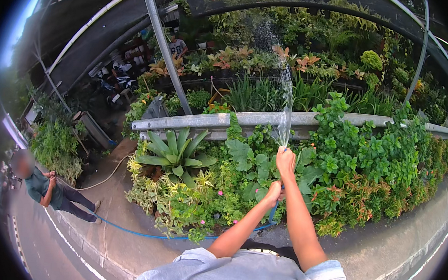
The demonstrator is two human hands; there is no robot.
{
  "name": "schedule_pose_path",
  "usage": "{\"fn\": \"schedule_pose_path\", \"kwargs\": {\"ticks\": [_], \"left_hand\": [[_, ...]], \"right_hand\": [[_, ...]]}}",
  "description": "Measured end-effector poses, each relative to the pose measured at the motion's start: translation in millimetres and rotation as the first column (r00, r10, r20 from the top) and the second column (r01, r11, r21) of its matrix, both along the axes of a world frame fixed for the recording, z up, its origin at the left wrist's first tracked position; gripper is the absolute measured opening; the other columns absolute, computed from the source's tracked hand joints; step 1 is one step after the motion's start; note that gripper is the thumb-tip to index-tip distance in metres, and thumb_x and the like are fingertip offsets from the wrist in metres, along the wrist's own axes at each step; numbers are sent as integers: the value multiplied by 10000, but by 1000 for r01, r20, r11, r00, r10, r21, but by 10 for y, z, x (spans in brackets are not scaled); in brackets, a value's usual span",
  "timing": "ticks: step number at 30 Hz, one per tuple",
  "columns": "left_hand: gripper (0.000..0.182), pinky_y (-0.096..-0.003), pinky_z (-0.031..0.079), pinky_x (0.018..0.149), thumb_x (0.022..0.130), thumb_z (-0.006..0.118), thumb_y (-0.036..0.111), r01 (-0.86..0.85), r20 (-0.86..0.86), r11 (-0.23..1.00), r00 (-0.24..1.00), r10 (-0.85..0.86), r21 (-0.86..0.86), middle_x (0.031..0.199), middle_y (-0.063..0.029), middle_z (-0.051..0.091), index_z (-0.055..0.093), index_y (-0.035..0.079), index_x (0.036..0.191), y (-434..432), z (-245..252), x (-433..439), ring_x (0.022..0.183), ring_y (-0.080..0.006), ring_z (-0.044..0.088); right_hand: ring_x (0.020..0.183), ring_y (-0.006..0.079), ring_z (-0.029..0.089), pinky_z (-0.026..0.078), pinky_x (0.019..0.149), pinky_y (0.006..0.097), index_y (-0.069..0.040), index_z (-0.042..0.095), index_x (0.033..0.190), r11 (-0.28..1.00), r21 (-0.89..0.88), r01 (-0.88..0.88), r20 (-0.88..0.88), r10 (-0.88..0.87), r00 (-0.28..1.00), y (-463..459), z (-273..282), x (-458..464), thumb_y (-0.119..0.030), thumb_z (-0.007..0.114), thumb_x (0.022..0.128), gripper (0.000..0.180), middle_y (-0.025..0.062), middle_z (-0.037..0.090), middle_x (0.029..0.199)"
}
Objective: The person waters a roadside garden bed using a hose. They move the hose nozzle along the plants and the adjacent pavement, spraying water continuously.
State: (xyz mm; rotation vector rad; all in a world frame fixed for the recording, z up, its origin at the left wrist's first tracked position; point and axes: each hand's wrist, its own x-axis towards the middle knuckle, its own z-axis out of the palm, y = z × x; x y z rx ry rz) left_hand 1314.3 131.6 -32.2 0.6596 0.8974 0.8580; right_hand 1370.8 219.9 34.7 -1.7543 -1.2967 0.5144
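A blue garden hose (145,235) lies along the pavement and rises between my arms. My right hand (285,162) is closed around its end, which points away from me. Just below and to the left, my left hand (274,193) grips the hose farther down. From the end a fan of water (286,105) sprays over the metal guardrail (217,121) towards the plants behind it. Close to my hands grow broad-leaved green plants (242,152) and a leafy shrub (369,152). My fingers hide the very tip of the hose.
A person (46,187) stands on the pavement at the left, hands together. Another person (177,46) is partly seen behind a metal post (168,52). A pale hose (108,177) curves across the ground near a large bromeliad (177,156). The kerb (97,257) borders the road.
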Motion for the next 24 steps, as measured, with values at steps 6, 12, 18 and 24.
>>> {"fn": "schedule_pose_path", "kwargs": {"ticks": [6, 12, 18, 24], "left_hand": [[388, -249, 166, 373, 956, 380, 461, 204, 6, 973, 979, -205, -109, 515, 74, 300, 403, 155, 719, -755, -98, 863, 395, -53, 239], [387, -256, 161, 413, 950, 386, 495, 363, -6, 907, 928, -373, -214, 553, 75, 338, 493, 173, 764, -1810, -447, 1975, 428, -53, 233], [403, -250, 162, 372, 969, 319, 494, 456, 56, 824, 883, -466, -336, 527, 67, 301, 408, 168, 749, -2995, -774, 2711, 391, -57, 234], [260, -267, 208, 396, 897, 293, 254, 321, 41, 830, 939, -340, -457, 556, 20, 396, 487, 145, 762, -3715, -1110, 2699, 407, -99, 296]], "right_hand": [[825, 483, 582, 442, 754, 521, 77, 630, 859, 988, 21, 152, -12, -152, 988, -710, -472, 1120, -307, 422, 885, 438, 319, 599, 808], [851, 488, 573, 422, 777, 527, 90, 626, 829, 931, -137, 338, -37, -346, 937, -1888, -888, 2382, -324, 373, 890, 489, 344, 585, 822], [840, 479, 588, 433, 780, 518, 96, 626, 822, 874, -282, 395, 16, -407, 913, -3185, -1286, 3163, -320, 370, 885, 493, 333, 591, 800], [887, 465, 588, 448, 812, 508, 51, 649, 857, 883, -431, 188, -2, -209, 978, -3788, -1429, 2957, -344, 379, 877, 479, 307, 610, 868]]}}
